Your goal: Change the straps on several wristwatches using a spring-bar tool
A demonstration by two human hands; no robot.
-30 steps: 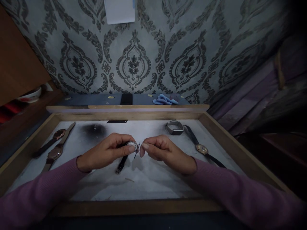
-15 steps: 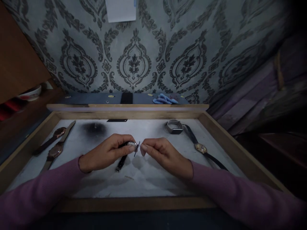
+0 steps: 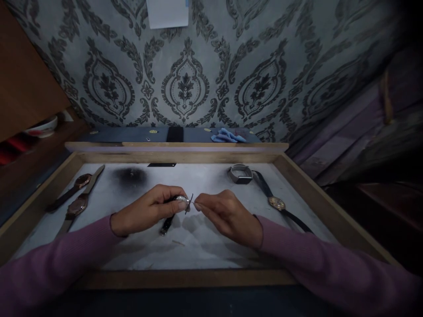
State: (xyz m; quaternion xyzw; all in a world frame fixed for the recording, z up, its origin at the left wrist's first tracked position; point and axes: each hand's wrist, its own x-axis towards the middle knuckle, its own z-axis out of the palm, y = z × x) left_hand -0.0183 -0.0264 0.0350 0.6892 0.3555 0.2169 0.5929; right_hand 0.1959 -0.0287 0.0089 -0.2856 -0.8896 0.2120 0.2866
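Observation:
Over the middle of a wood-framed tray point(image 3: 185, 278), my left hand point(image 3: 150, 209) grips a wristwatch point(image 3: 181, 199) between thumb and fingers. One half of its black strap point(image 3: 167, 225) hangs below the hand. At the right side of the watch case, a thin dark bar point(image 3: 189, 203) stands crosswise. My right hand point(image 3: 228, 215) is closed in a pinch just right of it. A fine pin-like piece runs from these fingertips toward the watch; its kind is too small to make out.
Two watches point(image 3: 77, 206) point(image 3: 82, 180) lie at the tray's left. On the right are a grey band point(image 3: 240, 174) and a gold-faced watch point(image 3: 276, 203). A thin sliver point(image 3: 178, 243) lies near the front. Behind the tray are a blue cloth point(image 3: 228, 135) and a dark phone-like slab point(image 3: 175, 134).
My right hand has turned slightly, its fingers curled more, while still pinching beside the watch. The left hand and watch stay almost in place.

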